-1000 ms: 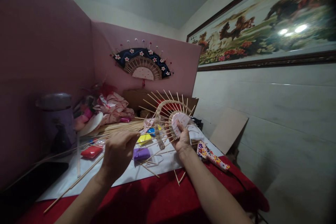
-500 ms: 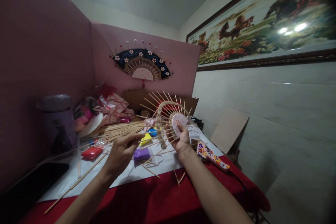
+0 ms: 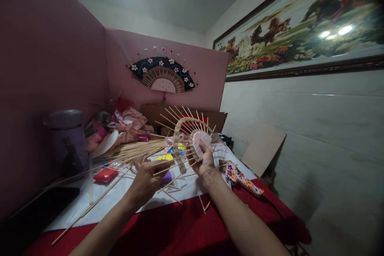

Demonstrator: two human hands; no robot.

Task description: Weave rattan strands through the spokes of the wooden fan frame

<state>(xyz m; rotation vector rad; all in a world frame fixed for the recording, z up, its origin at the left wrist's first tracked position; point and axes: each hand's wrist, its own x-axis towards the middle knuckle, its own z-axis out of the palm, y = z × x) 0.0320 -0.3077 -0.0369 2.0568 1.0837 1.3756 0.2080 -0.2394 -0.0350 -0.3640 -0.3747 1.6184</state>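
Note:
A fan frame (image 3: 177,140) of thin wooden sticks, radiating through a woven twine band, is held up over the table. My right hand (image 3: 207,165) is closed around its base, thumb on the pale pink half-round centre piece (image 3: 199,141). At the frame's lower left, my left hand (image 3: 150,178) has its fingers pinched at the lowest sticks; the exact contact is partly hidden. Behind that hand lie yellow (image 3: 165,157) and purple (image 3: 167,177) packets, both partly covered.
Loose sticks (image 3: 129,150) spread across the white sheet (image 3: 102,208). A flower-patterned glue gun (image 3: 244,180) lies at right. On the left are a red packet (image 3: 105,175), a phone-like dark slab (image 3: 48,208) and a purple flask (image 3: 67,144). A decorated fan (image 3: 162,74) hangs behind.
The fan frame and my right hand have shifted slightly left. My left hand has moved right and down, nearer the lowest sticks, covering more of the purple packet.

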